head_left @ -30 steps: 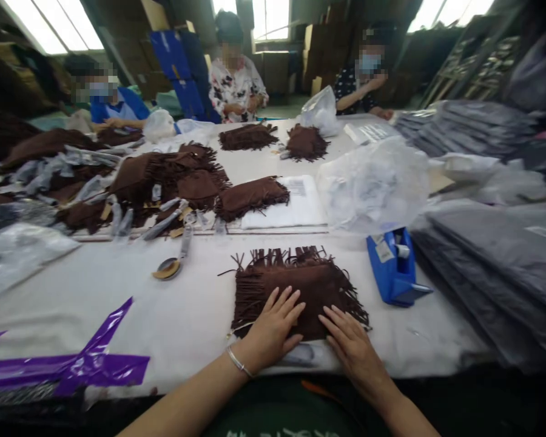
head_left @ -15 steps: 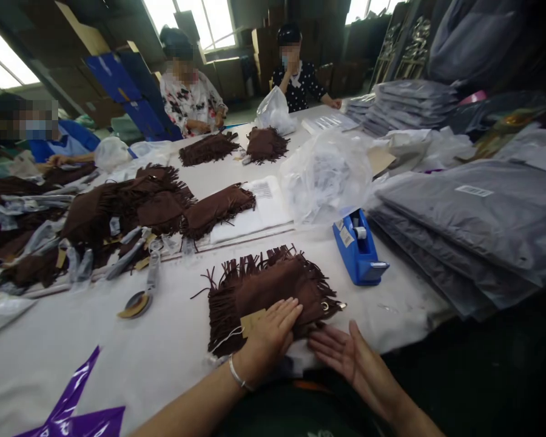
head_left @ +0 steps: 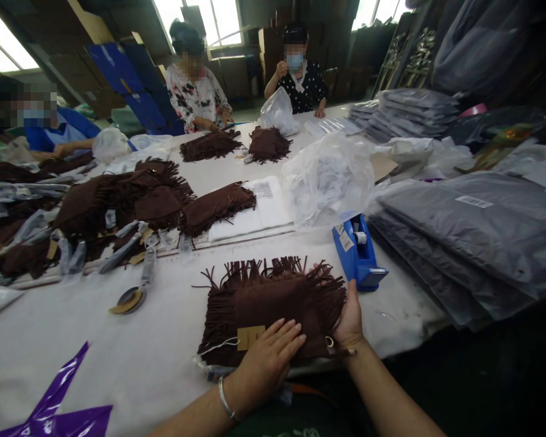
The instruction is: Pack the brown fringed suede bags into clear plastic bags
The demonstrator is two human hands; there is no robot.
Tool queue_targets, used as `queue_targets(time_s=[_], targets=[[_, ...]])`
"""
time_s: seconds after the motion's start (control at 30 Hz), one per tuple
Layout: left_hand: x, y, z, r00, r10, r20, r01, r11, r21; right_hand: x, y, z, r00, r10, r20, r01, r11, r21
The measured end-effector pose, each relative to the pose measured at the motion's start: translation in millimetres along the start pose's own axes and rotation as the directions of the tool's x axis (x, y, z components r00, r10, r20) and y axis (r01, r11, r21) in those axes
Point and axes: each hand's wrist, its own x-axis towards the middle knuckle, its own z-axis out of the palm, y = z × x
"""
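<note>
A dark brown fringed bag [head_left: 273,303] lies on the white-covered table in front of me, with a tan paper tag [head_left: 250,337] on a white string and a metal ring near its lower right corner. Flat across its front rests my left hand [head_left: 270,352], fingers stretched out, a silver bangle on the wrist. My right hand [head_left: 349,318] holds the bag's right edge, its fingers mostly hidden behind the fringe and the thumb pointing up. A blue tape dispenser [head_left: 358,255] stands just beyond that hand.
More brown fringed bags [head_left: 118,200] with wrapped straps pile up on the left. A clear plastic bag [head_left: 327,179] sits in the middle; grey packed bundles [head_left: 473,224] are stacked right. Purple plastic [head_left: 64,400] lies front left. Several people [head_left: 195,91] are across the table.
My right hand has moved from below the bag up to its right edge, its fingers going behind the fringe. My left hand stays flat on the bag.
</note>
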Motion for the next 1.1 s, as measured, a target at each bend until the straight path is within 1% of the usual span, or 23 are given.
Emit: queue_targets(time_s=[0.1,0.13,0.17,0.2,0.27,0.33,0.4,0.43,0.47,0.5,0.53,0.57,0.6,0.63,0.67,0.7,0.77,0.8,0.83,0.87,0.93,1.0,1.1], targets=[[1,2,-5.0,1.000,-0.027,-0.005,0.027,0.996,-0.091,-4,-7,6,0.998,-0.058,0.026,0.061,0.988,-0.143],[0,4,-8.7,1.000,-0.023,-0.020,0.021,0.992,-0.128,-5,-6,10,0.993,-0.104,0.057,0.116,0.952,-0.283],[-3,5,-13.3,0.999,-0.012,-0.045,0.005,0.986,-0.166,-6,-4,14,0.982,-0.154,0.108,0.187,0.874,-0.449],[-7,5,-18.4,0.997,0.002,-0.080,-0.018,0.980,-0.197,-7,0,18,0.967,-0.191,0.166,0.253,0.763,-0.595],[-18,3,-28.9,0.981,0.005,-0.196,-0.051,0.972,-0.231,-7,14,23,0.929,-0.188,0.319,0.370,0.466,-0.804],[-34,-6,-37.9,0.929,-0.074,-0.362,-0.019,0.969,-0.246,-6,32,24,0.885,-0.094,0.457,0.466,0.135,-0.874],[-54,-21,-44.7,0.813,-0.284,-0.509,0.126,0.938,-0.322,-5,47,23,0.844,0.021,0.536,0.530,-0.186,-0.827],[-65,-31,-47.3,0.719,-0.433,-0.544,0.230,0.887,-0.401,-5,52,23,0.832,0.062,0.551,0.542,-0.306,-0.783],[-75,-41,-49.7,0.603,-0.589,-0.538,0.334,0.799,-0.500,-6,55,24,0.826,0.091,0.556,0.547,-0.362,-0.754],[-86,-51,-52.0,0.473,-0.731,-0.492,0.418,0.678,-0.605,-9,55,25,0.818,0.132,0.560,0.565,-0.370,-0.737],[-96,-62,-54.2,0.345,-0.842,-0.415,0.462,0.537,-0.706,-12,52,27,0.803,0.188,0.566,0.594,-0.334,-0.732],[-106,-71,-56.6,0.241,-0.917,-0.318,0.462,0.396,-0.793,-16,47,29,0.781,0.252,0.572,0.624,-0.260,-0.737],[-115,-79,-59.2,0.179,-0.961,-0.213,0.427,0.271,-0.863,-21,40,29,0.756,0.299,0.582,0.641,-0.159,-0.751],[-123,-86,-62.1,0.160,-0.981,-0.110,0.372,0.163,-0.914,-24,31,28,0.751,0.295,0.591,0.629,-0.045,-0.776],[-130,-93,-65.5,0.174,-0.985,-0.014,0.314,0.069,-0.947,-26,21,24,0.779,0.224,0.586,0.585,0.077,-0.807],[-134,-99,-69.2,0.214,-0.974,0.073,0.263,-0.014,-0.965,-25,10,19,0.838,0.102,0.535,0.508,0.209,-0.835],[-139,-111,-77.4,0.331,-0.915,0.231,0.210,-0.168,-0.963,-14,-13,4,0.964,-0.093,0.250,0.263,0.491,-0.830],[-138,-118,-81.3,0.391,-0.868,0.305,0.205,-0.241,-0.949,-5,-23,-3,0.994,-0.082,0.072,0.107,0.604,-0.790],[-135,-127,-84.7,0.445,-0.812,0.377,0.214,-0.312,-0.926,6,-31,-9,0.997,0.002,-0.077,-0.058,0.675,-0.736],[-131,-137,-87.3,0.496,-0.747,0.444,0.232,-0.378,-0.896,18,-38,-13,0.976,0.132,-0.176,-0.217,0.697,-0.683],[-117,-158,-89.2,0.575,-0.606,0.550,0.283,-0.483,-0.829,43,-43,-10,0.887,0.385,-0.255,-0.457,0.646,-0.612],[-98,-179,-86.8,0.635,-0.466,0.617,0.330,-0.558,-0.761,66,-37,4,0.787,0.572,-0.229,-0.584,0.572,-0.576],[-64,-203,-79.1,0.708,-0.314,0.633,0.347,-0.627,-0.698,97,-15,38,0.627,0.766,-0.143,-0.693,0.464,-0.551]])
